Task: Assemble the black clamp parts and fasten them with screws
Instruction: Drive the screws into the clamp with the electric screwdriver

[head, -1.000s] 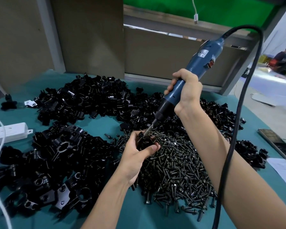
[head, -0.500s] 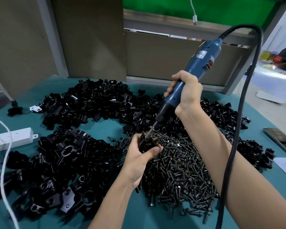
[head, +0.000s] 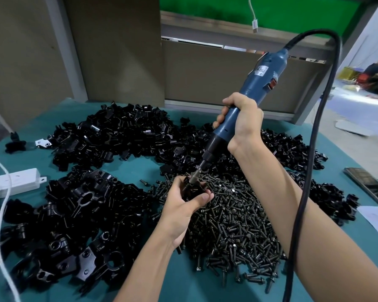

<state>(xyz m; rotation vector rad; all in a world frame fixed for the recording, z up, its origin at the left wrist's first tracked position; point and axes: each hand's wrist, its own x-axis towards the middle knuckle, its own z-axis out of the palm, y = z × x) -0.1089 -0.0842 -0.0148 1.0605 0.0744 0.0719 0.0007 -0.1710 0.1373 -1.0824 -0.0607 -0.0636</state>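
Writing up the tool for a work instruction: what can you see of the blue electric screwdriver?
The electric screwdriver has a blue, plastic-looking barrel with a white label and a red switch, then a black collar and a metal bit. It tilts, tip down and left. The right hand grips its lower barrel. A thick black cable leaves its top and loops down on the right. The bit meets the black clamp part held by the left hand.

- Left hand (head: 181, 207) is low and centre, with thumb and fingers curled round a clamp (head: 190, 191).
- Right hand (head: 243, 122) is higher, a full fist wrapped round the driver (head: 261, 76), knuckles facing away.
- Both forearms are bare: the left rises from the bottom edge, the right from the lower right corner.
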